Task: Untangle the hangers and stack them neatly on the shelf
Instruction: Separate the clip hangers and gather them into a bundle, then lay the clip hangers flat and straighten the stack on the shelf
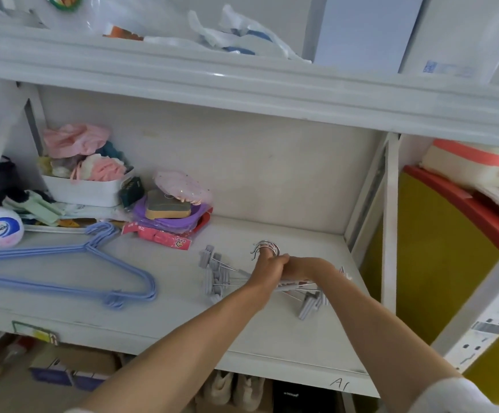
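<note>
Grey clip hangers (pixel 221 278) sit in a bundle on the white shelf (pixel 164 326), and both hands are on them. Left hand (pixel 264 268) curls round the bundle just under the metal hooks (pixel 267 248); right hand (pixel 304 271) clamps the middle from the other side. Best move, I'd say: keep those hooks nested together and square the clips before letting go, or the wires will snag. Blue hangers (pixel 72 269) already lie stacked to the left. Further back, a white bin (pixel 84 192) holds pink and pale cloth bits, and a purple basin (pixel 164 216) carries a sponge.
</note>
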